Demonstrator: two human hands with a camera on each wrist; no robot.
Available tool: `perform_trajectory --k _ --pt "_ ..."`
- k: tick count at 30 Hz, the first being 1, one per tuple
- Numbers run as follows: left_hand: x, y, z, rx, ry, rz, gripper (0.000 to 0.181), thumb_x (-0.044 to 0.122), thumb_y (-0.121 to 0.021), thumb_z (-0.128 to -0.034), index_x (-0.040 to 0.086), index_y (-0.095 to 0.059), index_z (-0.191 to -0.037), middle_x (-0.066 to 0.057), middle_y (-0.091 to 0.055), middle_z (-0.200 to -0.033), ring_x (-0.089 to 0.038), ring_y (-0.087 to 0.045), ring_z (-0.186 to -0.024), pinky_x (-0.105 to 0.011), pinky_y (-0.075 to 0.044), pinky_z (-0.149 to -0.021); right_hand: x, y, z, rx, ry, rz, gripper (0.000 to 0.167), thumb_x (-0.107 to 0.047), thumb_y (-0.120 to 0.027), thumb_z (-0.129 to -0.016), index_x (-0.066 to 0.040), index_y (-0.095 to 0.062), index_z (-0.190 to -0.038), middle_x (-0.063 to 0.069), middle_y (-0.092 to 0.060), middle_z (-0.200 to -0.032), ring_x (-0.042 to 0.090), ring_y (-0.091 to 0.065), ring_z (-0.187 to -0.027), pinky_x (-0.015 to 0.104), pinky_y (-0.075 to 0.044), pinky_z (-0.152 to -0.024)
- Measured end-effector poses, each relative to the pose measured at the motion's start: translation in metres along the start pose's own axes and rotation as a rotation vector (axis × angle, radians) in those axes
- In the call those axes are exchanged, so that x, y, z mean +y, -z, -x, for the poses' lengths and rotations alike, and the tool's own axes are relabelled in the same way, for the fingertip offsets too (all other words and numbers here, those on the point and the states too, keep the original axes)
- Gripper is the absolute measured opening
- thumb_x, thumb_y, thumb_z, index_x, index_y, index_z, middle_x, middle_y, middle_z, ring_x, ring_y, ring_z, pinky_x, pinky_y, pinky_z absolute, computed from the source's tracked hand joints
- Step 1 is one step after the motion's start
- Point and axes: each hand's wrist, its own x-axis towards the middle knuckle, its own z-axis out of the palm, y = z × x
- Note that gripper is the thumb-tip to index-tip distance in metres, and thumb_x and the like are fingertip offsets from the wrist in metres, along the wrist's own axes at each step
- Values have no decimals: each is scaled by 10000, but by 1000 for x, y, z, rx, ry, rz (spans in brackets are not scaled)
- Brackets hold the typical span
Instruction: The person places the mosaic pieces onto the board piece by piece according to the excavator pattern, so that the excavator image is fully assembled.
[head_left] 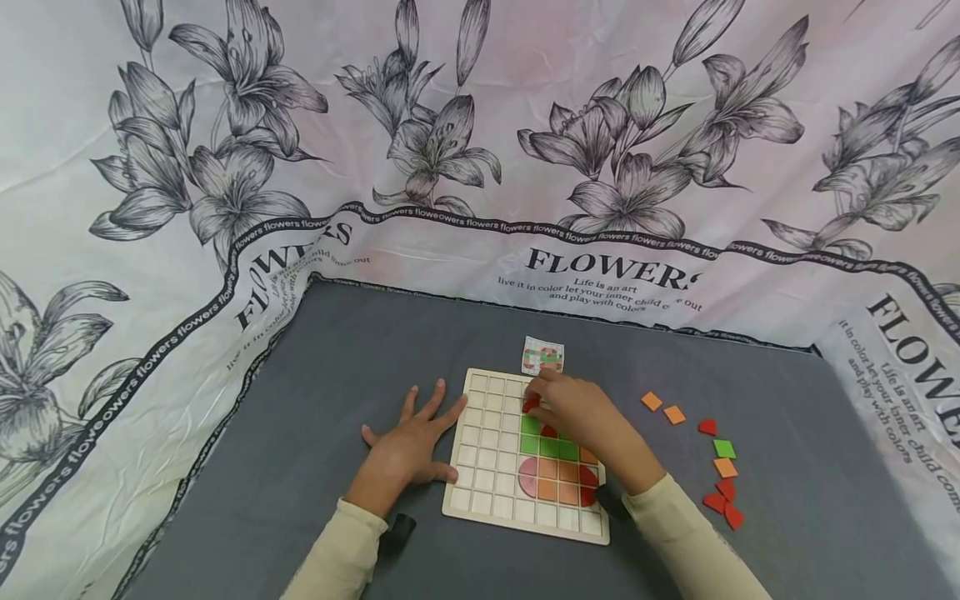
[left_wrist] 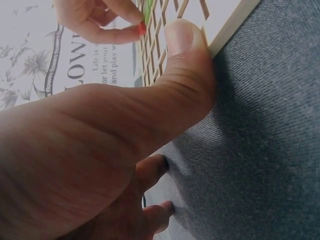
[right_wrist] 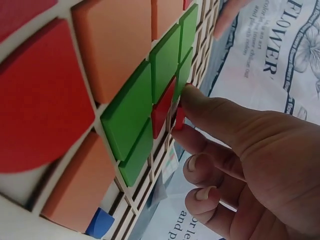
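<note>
A wooden grid board [head_left: 482,442] lies on the grey cloth, its right side partly filled with red, green, orange and pink flat pieces. My left hand [head_left: 405,450] is spread at the board's left edge; its thumb [left_wrist: 187,55] rests on the rim in the left wrist view. Over the upper part of the board, my right hand [head_left: 577,408] pinches a red piece [right_wrist: 180,119] between thumb and forefinger. That piece is at the grid, close to green tiles [right_wrist: 165,60] and another red piece [right_wrist: 164,107]. Part of the board is hidden under the right hand.
Behind the board lies a small pattern card [head_left: 542,354], partly behind the right fingers. Loose orange tiles [head_left: 651,402], a green tile [head_left: 723,449] and several red pieces [head_left: 732,516] lie to the right. A flower-printed cloth [head_left: 450,242] hangs behind. A blue piece [right_wrist: 100,224] shows on the board.
</note>
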Motion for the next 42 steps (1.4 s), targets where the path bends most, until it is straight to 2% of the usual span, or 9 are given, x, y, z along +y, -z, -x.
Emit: perform_trajectory --k 8,18,24,31,36,38,42 --pt "2 1 0 -16 9 -4 1087 425 -908 -808 391 -274 -1689 41 -81 -1790 -362 2 -1645 -973 -119 -997 1 -2 3 10 16 -3 176 -218 -855 -926 -201 -780 -1084 -23 -599 -1012 59 -543 -672 256 -473 -559" --pt "2 0 -1 -1 3 -4 1095 420 -917 -799 389 -279 -1688 38 -91 -1790 -367 -7 -1644 -977 -122 -990 2 -5 5 36 28 -17 125 -199 -838 -937 -207 -791 -1052 -31 -594 -990 59 -574 -690 249 -469 -549" --pt "3 0 0 0 4 -3 1091 419 -917 -801 390 -281 -1687 37 -93 -1790 -365 -8 -1645 -974 -120 -995 2 -3 5 25 22 -16 132 -112 -797 -965 -195 -796 -1067 -36 -614 -1007 95 -635 -746 273 -509 -583" --pt "3 0 0 -5 7 -5 1091 424 -914 -803 391 -276 -1688 38 -87 -1790 -363 -2 -1645 -974 -124 -995 1 0 5 -2 15 9 203 -41 -774 -966 -197 -800 -1095 -35 -614 -1034 109 -636 -752 278 -498 -566" --pt "2 0 0 -2 5 1 1092 421 -915 -803 392 -277 -1688 41 -86 -1790 -362 1 -1645 -975 -119 -993 7 2 10 26 -18 -25 173 -143 -773 -992 -185 -774 -1159 32 -686 -1262 231 -743 -989 325 -544 -627" --pt "2 0 0 2 4 4 1091 418 -918 -801 389 -282 -1687 39 -91 -1789 -365 -3 -1645 -977 -117 -990 12 4 14 43 -47 -26 163 -175 -764 -1003 -169 -762 -1165 48 -696 -1280 248 -743 -1013 349 -553 -641" --pt "2 1 0 1 10 7 1088 413 -919 -804 383 -285 -1688 35 -92 -1789 -368 -5 -1644 -977 -114 -990 22 9 23 94 -99 -14 161 -177 -767 -997 -124 -756 -1149 31 -716 -1131 164 -680 -809 349 -531 -592"
